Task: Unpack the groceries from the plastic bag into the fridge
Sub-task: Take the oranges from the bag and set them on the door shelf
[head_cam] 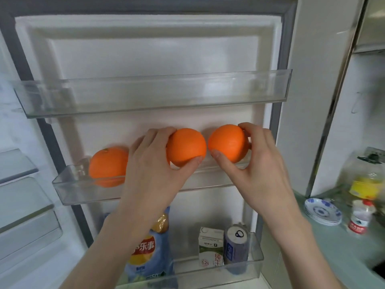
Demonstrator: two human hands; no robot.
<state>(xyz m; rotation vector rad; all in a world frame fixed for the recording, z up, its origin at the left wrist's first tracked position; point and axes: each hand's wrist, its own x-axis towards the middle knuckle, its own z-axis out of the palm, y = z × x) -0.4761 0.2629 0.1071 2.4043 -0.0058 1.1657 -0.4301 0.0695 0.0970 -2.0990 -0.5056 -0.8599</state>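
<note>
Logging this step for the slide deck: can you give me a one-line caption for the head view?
Left hand and right hand each lower an orange into the middle door shelf beside a third.

3 oranges in mid door shelf (pixel 68 191); chips (pixel 149 253), milk carton (pixel 210 247), can (pixel 236 245) on btm shelf

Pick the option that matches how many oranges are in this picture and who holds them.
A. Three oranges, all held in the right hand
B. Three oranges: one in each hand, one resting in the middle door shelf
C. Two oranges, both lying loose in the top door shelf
B: the left hand grips one orange, the right hand grips another orange, and a third orange rests in the middle door shelf.
</note>
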